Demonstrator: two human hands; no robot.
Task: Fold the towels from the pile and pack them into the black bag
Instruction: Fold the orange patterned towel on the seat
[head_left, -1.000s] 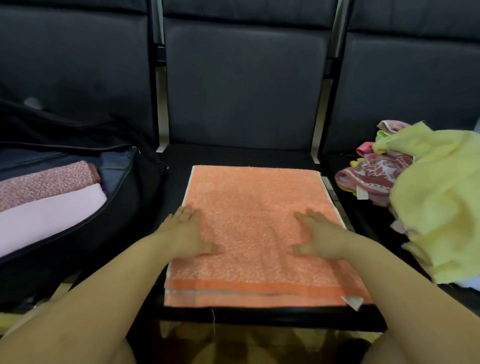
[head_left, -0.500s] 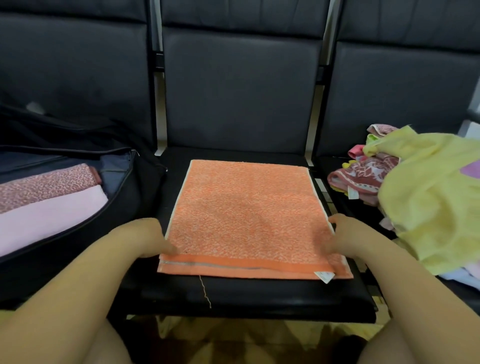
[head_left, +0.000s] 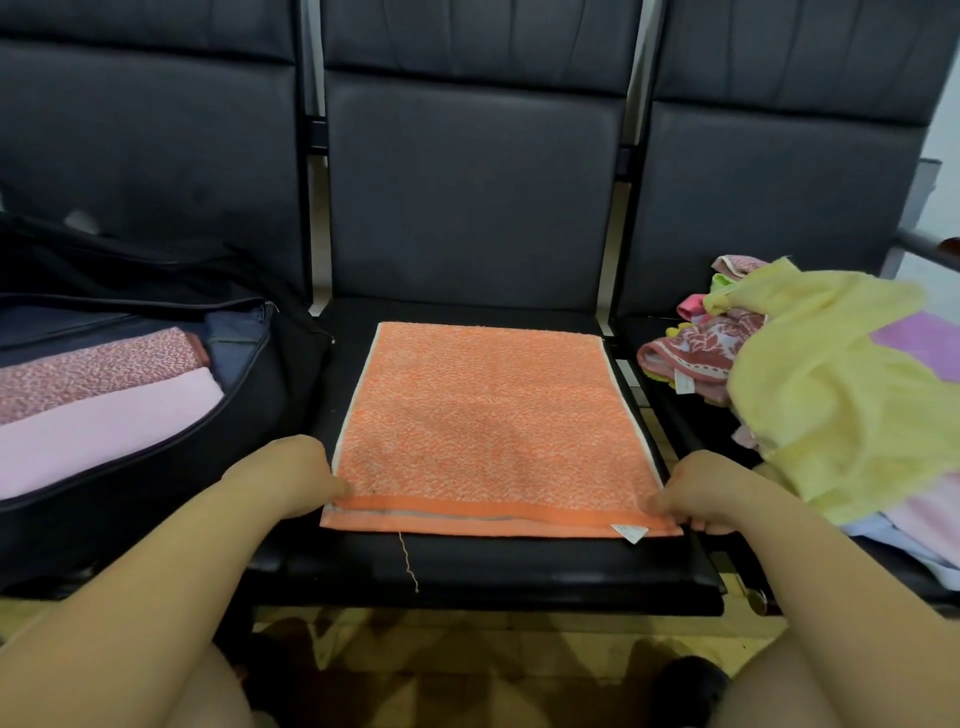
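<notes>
An orange towel (head_left: 488, 426) lies flat, folded to a rectangle, on the middle black seat (head_left: 467, 566). My left hand (head_left: 288, 475) pinches its near left corner and my right hand (head_left: 696, 491) pinches its near right corner. The black bag (head_left: 249, 415) stands open on the left seat, with a folded speckled pink towel (head_left: 93, 371) and a folded plain pink towel (head_left: 104, 428) inside. The pile of unfolded towels (head_left: 831, 405) sits on the right seat, a yellow one on top.
Dark padded seat backs (head_left: 472, 197) rise behind all three seats. A loose thread (head_left: 408, 561) hangs from the orange towel over the seat's front edge. A patterned red towel (head_left: 691, 353) lies at the pile's left side. Yellowish floor (head_left: 467, 654) shows below.
Both hands slid from lying flat on the towel's middle out to its near corners and now pinch them. The view has shifted slightly.
</notes>
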